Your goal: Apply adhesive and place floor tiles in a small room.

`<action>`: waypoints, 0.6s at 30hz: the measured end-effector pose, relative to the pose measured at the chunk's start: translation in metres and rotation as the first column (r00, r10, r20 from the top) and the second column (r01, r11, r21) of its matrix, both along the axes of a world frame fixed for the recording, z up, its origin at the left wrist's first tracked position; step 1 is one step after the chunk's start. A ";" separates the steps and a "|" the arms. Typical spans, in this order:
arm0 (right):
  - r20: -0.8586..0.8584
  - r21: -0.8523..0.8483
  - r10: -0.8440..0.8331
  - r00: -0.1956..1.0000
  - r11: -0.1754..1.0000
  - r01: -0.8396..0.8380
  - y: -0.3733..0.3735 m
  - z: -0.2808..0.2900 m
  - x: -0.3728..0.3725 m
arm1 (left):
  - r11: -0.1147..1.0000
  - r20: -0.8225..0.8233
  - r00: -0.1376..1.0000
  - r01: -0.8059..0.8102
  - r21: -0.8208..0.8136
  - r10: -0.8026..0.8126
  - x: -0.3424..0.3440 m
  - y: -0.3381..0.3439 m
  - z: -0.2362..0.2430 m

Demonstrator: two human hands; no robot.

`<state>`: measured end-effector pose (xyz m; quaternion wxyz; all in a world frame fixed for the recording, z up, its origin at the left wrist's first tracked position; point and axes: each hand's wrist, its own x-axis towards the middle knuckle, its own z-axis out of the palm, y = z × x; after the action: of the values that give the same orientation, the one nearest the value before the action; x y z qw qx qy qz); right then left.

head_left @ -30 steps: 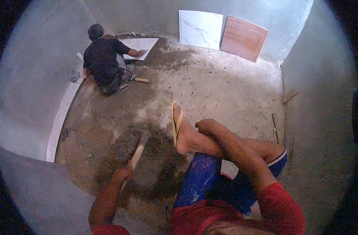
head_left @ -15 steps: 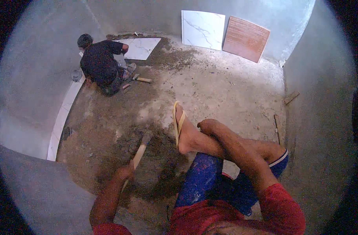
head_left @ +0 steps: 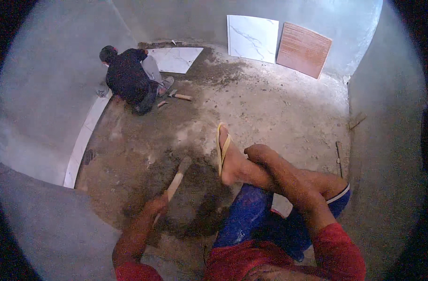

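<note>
My left hand (head_left: 158, 204) is closed round the pale wooden handle of a long tool (head_left: 175, 184). The tool's grey head rests in the dark, wet mortar (head_left: 195, 199) on the floor; its exact kind I cannot make out. My right forearm lies across my raised bent leg. Over the shin hangs my right hand (head_left: 259, 152), its fingers folded down out of sight, with no tool visible in it. A yellow flip-flop (head_left: 222, 150) is on the foot beside the mortar.
A person in dark clothes (head_left: 129, 77) crouches at the far left beside a white marbled tile (head_left: 176, 59). A hammer (head_left: 180, 96) lies behind them. White tile strips (head_left: 87, 133) line the left wall. Two tiles, one white (head_left: 252, 38) and one reddish-brown (head_left: 303, 50), lean at the back.
My view has turned slightly left, so the scene sits further right. The crouching person's arm has drawn back a little. My grip on the wooden handle is the same.
</note>
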<state>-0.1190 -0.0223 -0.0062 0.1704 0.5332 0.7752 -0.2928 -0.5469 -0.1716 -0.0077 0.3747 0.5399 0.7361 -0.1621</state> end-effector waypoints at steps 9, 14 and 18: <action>-0.017 0.132 0.008 1.000 0.991 -0.006 -0.004 -0.022 0.028 | 0.800 0.162 0.958 0.097 0.593 -0.236 0.218 0.031 0.219; -0.062 0.097 0.084 0.995 0.992 -0.077 -0.003 0.019 -0.018 | 0.935 0.077 0.946 0.297 0.193 -0.316 -0.077 -0.028 -0.068; 0.000 0.085 0.020 1.000 0.996 -0.020 -0.004 -0.002 0.013 | 0.982 0.408 0.901 0.182 -0.045 -0.148 -0.060 -0.018 -0.060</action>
<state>-0.1062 -0.0264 -0.0078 0.1503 0.5320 0.7923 -0.2580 -0.6067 -0.1897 -0.0680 0.5251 0.6061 0.5875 -0.1085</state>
